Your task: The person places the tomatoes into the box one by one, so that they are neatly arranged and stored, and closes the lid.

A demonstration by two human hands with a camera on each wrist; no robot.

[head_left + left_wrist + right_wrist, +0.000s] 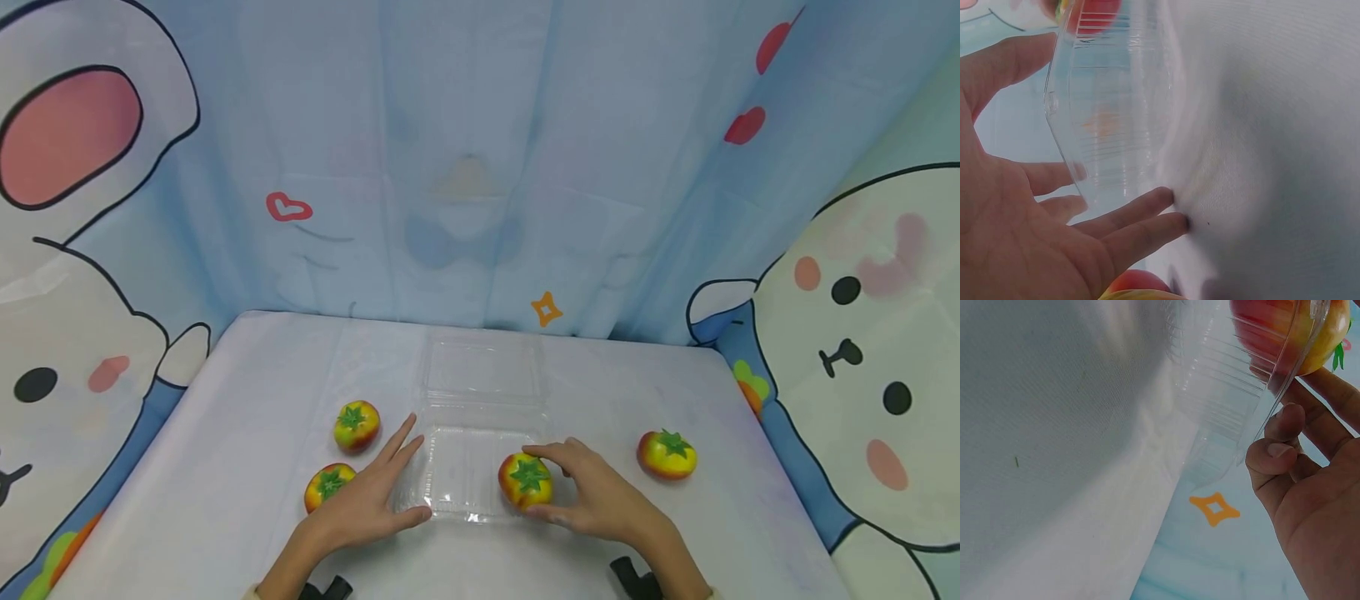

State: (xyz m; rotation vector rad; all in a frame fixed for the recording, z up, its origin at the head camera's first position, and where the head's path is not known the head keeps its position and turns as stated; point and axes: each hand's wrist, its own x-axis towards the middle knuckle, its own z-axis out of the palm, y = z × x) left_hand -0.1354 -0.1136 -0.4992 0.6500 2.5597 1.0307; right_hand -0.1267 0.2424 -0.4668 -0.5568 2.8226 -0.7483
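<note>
My right hand (596,492) pinches a red-and-yellow tomato (527,481) with a green leafy top between thumb and forefinger; its other fingers are curled in. The tomato is over the right part of an opened clear plastic clamshell box (457,471), and the right wrist view shows it behind the box's wall (1235,419). With fingers spread, my left hand (367,500) is at the box's left edge, its thumb near the front corner. In the left wrist view, that hand (1029,225) holds nothing.
Left of the box are two more tomatoes, one farther back (357,427) and one (327,485) partly behind the left hand. Another tomato (667,455) lies to the right. The box's lid (483,367) lies flat toward the back. A cartoon-printed curtain (465,167) surrounds the white-covered table (285,358).
</note>
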